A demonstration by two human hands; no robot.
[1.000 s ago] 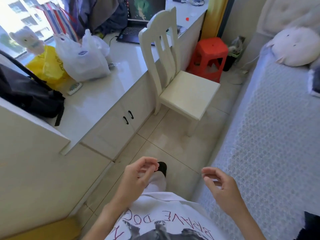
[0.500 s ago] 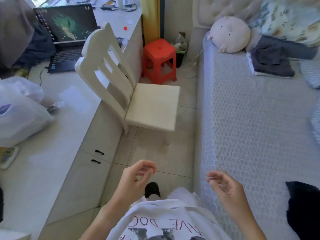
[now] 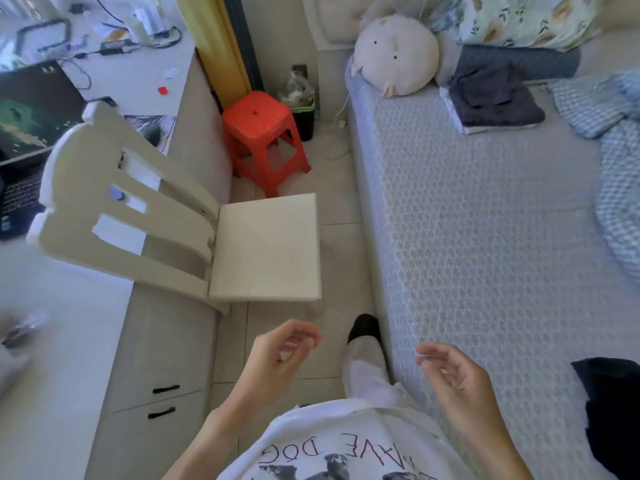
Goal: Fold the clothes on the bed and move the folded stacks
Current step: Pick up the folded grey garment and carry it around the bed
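Observation:
The bed (image 3: 485,237) with its pale patterned cover fills the right side. A folded dark grey stack (image 3: 491,98) lies near its head, beside a round cream plush (image 3: 396,55). A blue checked garment (image 3: 616,161) lies unfolded along the right edge. A dark garment (image 3: 609,403) sits at the bed's near right corner. My left hand (image 3: 280,358) hangs over the floor, fingers loosely curled, holding nothing. My right hand (image 3: 453,375) hovers at the bed's near edge, relaxed and empty.
A cream wooden chair (image 3: 266,247) stands in the aisle between the long desk (image 3: 52,341) and the bed. Behind it are a red plastic stool (image 3: 263,133) and a small bin (image 3: 301,98). A laptop (image 3: 24,133) sits on the desk. A floral pillow (image 3: 512,19) lies at the headboard.
My view has swung right from the desk toward the bed, bringing the folded stack and garments into sight. I have stepped closer to the chair. Both hands stay empty in front of me.

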